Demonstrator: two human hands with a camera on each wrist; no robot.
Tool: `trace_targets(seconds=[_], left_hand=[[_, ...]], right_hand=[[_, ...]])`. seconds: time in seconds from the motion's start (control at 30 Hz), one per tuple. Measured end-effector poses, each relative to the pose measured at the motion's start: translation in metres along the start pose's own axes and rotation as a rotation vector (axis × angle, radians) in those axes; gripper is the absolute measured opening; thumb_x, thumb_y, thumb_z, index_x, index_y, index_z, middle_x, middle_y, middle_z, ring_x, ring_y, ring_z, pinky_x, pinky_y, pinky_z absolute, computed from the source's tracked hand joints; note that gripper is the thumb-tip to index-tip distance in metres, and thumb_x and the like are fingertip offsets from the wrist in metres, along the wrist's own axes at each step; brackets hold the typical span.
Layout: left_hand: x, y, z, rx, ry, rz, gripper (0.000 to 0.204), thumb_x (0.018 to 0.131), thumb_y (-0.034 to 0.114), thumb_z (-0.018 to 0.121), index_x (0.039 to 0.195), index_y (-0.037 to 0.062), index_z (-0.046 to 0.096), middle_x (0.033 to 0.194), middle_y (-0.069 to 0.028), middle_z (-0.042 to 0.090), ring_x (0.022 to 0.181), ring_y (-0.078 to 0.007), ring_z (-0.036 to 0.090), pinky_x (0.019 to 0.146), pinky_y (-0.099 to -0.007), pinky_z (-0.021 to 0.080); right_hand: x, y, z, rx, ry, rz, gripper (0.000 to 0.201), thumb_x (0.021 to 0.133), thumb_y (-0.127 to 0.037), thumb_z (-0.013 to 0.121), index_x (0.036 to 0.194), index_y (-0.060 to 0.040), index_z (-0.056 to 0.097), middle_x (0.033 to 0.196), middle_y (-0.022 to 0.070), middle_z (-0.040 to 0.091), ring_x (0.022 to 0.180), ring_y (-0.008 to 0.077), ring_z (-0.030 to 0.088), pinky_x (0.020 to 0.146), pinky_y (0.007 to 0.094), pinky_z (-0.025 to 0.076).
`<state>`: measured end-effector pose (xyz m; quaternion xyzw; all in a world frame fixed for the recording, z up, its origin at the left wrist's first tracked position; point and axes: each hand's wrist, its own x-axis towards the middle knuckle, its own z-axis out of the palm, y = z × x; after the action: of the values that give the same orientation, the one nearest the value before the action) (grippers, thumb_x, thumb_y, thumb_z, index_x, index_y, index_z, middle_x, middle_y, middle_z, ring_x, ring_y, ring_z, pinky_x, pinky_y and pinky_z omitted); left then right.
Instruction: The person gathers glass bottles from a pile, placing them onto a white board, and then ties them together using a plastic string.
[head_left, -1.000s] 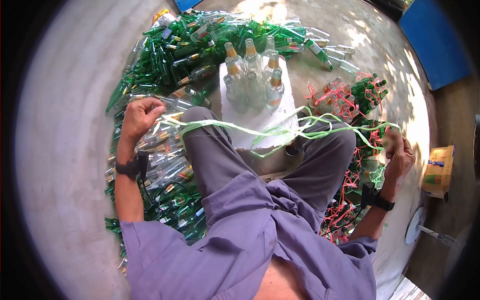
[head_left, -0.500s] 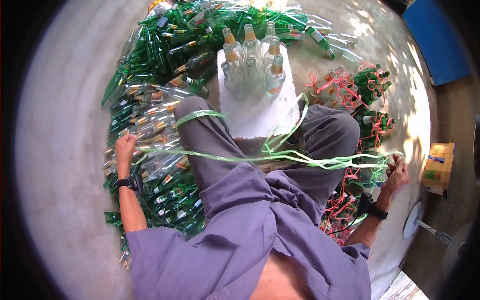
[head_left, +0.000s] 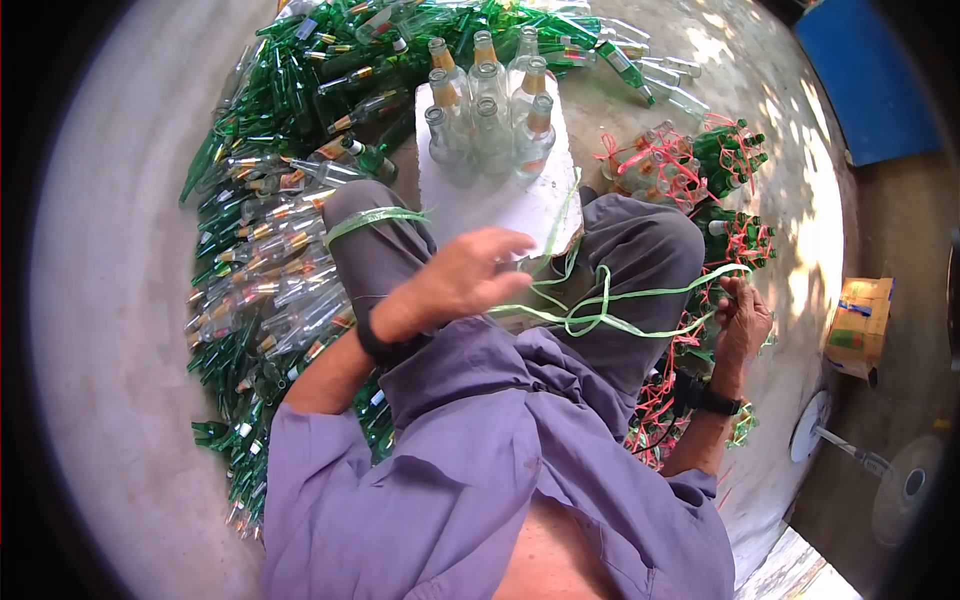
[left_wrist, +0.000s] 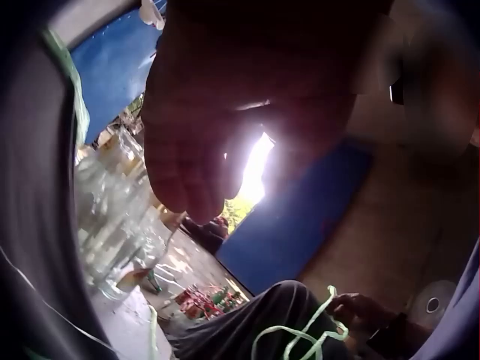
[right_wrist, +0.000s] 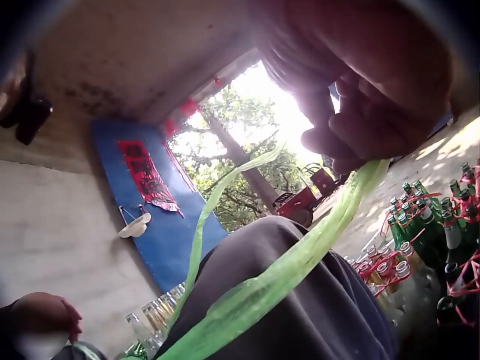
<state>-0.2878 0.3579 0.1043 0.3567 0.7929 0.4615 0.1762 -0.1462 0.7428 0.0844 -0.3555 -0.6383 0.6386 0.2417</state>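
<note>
My right hand (head_left: 742,325), out to the right of the knee, pinches light green plastic twine (head_left: 620,294); in the right wrist view the twine (right_wrist: 262,300) runs down from the curled fingers. Over the lap, my left hand (head_left: 468,270) has its fingers extended and slightly blurred, with no twine seen in its grasp. Loops of the twine lie between the knees, one strand reaching up onto the white board (head_left: 500,215). Another green strip (head_left: 375,217) crosses the left knee. Several clear bottles (head_left: 487,135) stand grouped on the board's far part.
Loose green and clear bottles (head_left: 285,225) cover the floor to the left and behind the board. Bottles bundled with red twine (head_left: 655,175) stand at the right. Farther right are a cardboard box (head_left: 858,325), a fan (head_left: 908,483) and a blue panel (head_left: 868,80).
My left hand has let go of the twine and swung inward from the far left to over the lap. The right hand has shifted slightly inward, and the stretched twine has gone slack.
</note>
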Motion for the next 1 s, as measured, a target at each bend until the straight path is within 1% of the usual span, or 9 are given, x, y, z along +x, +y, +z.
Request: trace_targets(seconds=[0.17, 0.23, 0.43, 0.5, 0.53, 0.67, 0.77, 0.9, 1.0], left_hand=[[0.02, 0.001, 0.085, 0.03, -0.246, 0.212, 0.068, 0.08, 0.031, 0.074, 0.136, 0.0041, 0.048, 0.114, -0.0203, 0.062, 0.104, -0.0372, 0.06, 0.091, -0.0427, 0.049], [0.021, 0.023, 0.091, 0.056, -0.422, -0.006, 0.076, 0.078, 0.038, 0.076, 0.139, 0.0063, 0.044, 0.103, -0.0221, 0.063, 0.099, -0.0395, 0.061, 0.087, -0.0468, 0.048], [0.009, -0.003, 0.118, 0.154, -0.243, -0.03, 0.057, 0.08, 0.023, 0.07, 0.131, 0.0047, 0.052, 0.079, -0.0222, 0.066, 0.078, -0.041, 0.065, 0.072, -0.0459, 0.052], [0.01, -0.005, 0.107, -0.042, -0.14, -0.059, 0.05, 0.079, 0.014, 0.064, 0.127, 0.0045, 0.055, 0.073, -0.0219, 0.064, 0.07, -0.0356, 0.066, 0.068, -0.0413, 0.052], [0.011, -0.002, 0.1, -0.127, -0.145, -0.108, 0.045, 0.081, 0.008, 0.059, 0.126, 0.002, 0.056, 0.076, -0.0151, 0.066, 0.067, -0.0229, 0.065, 0.067, -0.0335, 0.051], [0.014, -0.001, 0.075, -0.51, -0.182, -0.289, 0.042, 0.085, -0.001, 0.051, 0.127, -0.0028, 0.053, 0.087, -0.0001, 0.062, 0.075, -0.0057, 0.055, 0.067, -0.0215, 0.045], [0.019, 0.01, 0.065, -0.824, -0.17, -0.347, 0.043, 0.086, -0.002, 0.05, 0.129, -0.0035, 0.05, 0.084, -0.0008, 0.062, 0.069, -0.0041, 0.053, 0.061, -0.0193, 0.042], [0.026, 0.025, 0.054, -0.857, -0.273, -0.369, 0.044, 0.087, -0.002, 0.049, 0.131, -0.0044, 0.048, 0.083, -0.0012, 0.062, 0.063, -0.0037, 0.051, 0.054, -0.0199, 0.04], [0.032, 0.044, 0.044, -0.83, -0.308, -0.304, 0.044, 0.088, 0.0, 0.049, 0.132, -0.0039, 0.048, 0.083, -0.0016, 0.063, 0.064, -0.0043, 0.054, 0.053, -0.0197, 0.04]], right_hand=[[0.0, -0.006, 0.015, 0.076, -0.064, 0.001, 0.021, 0.097, -0.021, 0.063, 0.093, -0.0014, 0.068, 0.085, 0.0099, 0.072, 0.055, 0.0054, 0.056, 0.043, 0.0172, 0.04], [-0.001, -0.008, 0.021, 0.13, -0.076, 0.073, 0.02, 0.097, -0.02, 0.063, 0.094, -0.0009, 0.067, 0.084, 0.0094, 0.072, 0.055, 0.0052, 0.056, 0.043, 0.0175, 0.039], [0.002, -0.001, 0.023, 0.219, -0.163, 0.108, 0.02, 0.098, -0.019, 0.062, 0.099, 0.0002, 0.066, 0.087, 0.0073, 0.07, 0.057, 0.0052, 0.056, 0.044, 0.0175, 0.039], [0.001, 0.001, 0.022, 0.254, -0.182, 0.117, 0.023, 0.098, -0.018, 0.061, 0.109, 0.0017, 0.064, 0.093, 0.0073, 0.069, 0.061, 0.0056, 0.058, 0.046, 0.0182, 0.041], [-0.001, 0.0, 0.025, 0.258, -0.181, 0.119, 0.023, 0.098, -0.018, 0.061, 0.109, 0.0017, 0.064, 0.093, 0.0073, 0.069, 0.061, 0.0056, 0.058, 0.046, 0.0182, 0.041], [-0.021, -0.018, 0.041, -0.097, 0.047, -0.155, 0.04, 0.096, -0.011, 0.062, 0.132, 0.0033, 0.051, 0.115, 0.0092, 0.065, 0.069, 0.0068, 0.061, 0.056, 0.0191, 0.046], [-0.049, -0.038, 0.053, -0.243, 0.13, -0.338, 0.038, 0.095, -0.006, 0.062, 0.131, 0.0034, 0.054, 0.117, 0.0083, 0.065, 0.073, 0.0065, 0.062, 0.063, 0.0196, 0.049], [-0.083, -0.051, 0.076, -0.346, -0.605, -0.302, 0.027, 0.089, -0.01, 0.07, 0.113, 0.0012, 0.066, 0.101, 0.0079, 0.071, 0.074, 0.01, 0.064, 0.067, 0.0258, 0.052], [-0.09, -0.038, 0.102, -0.492, -0.794, -0.633, 0.038, 0.08, -0.018, 0.077, 0.111, 0.0008, 0.066, 0.09, 0.0162, 0.068, 0.067, 0.0236, 0.067, 0.062, 0.0312, 0.053]])
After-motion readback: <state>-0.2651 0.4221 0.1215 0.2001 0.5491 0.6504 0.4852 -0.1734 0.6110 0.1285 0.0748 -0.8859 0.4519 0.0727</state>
